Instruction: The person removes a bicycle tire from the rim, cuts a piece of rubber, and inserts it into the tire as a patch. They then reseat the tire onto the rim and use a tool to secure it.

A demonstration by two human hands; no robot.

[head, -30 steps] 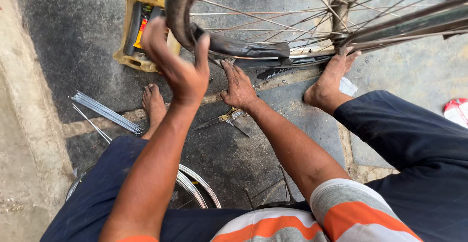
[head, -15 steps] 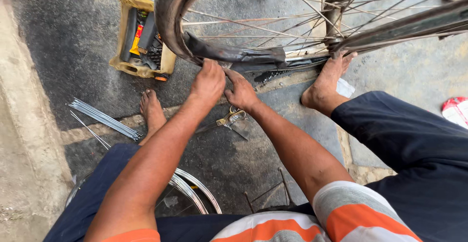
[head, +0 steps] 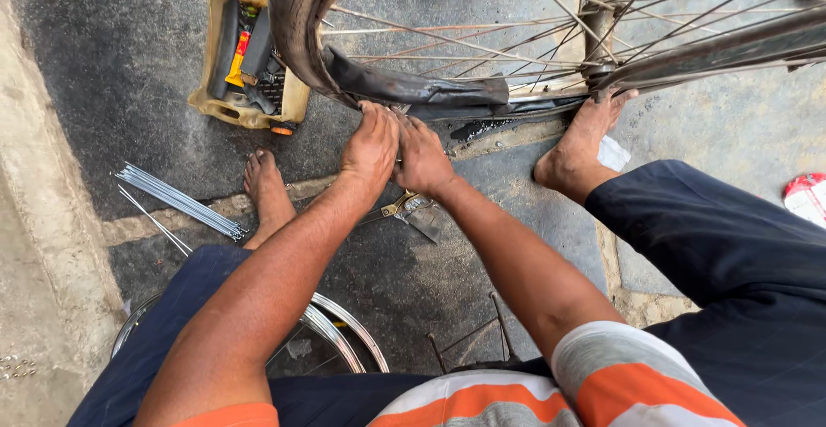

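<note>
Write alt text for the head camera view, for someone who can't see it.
Seen from above, a seated person's left hand and right hand press side by side on a black bicycle tyre at the wheel's rim. A yellow tool tray, loose spokes and pliers lie on the ground.

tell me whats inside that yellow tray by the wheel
The yellow tray holds dark hand tools packed together, plus one orange-and-yellow handled piece. The tyre overlaps its right edge, so whatever lies beneath the tools or there stays hidden.

left hand (head: 372, 145) and right hand (head: 422, 156) side by side, arms outstretched, fingers curled
</note>
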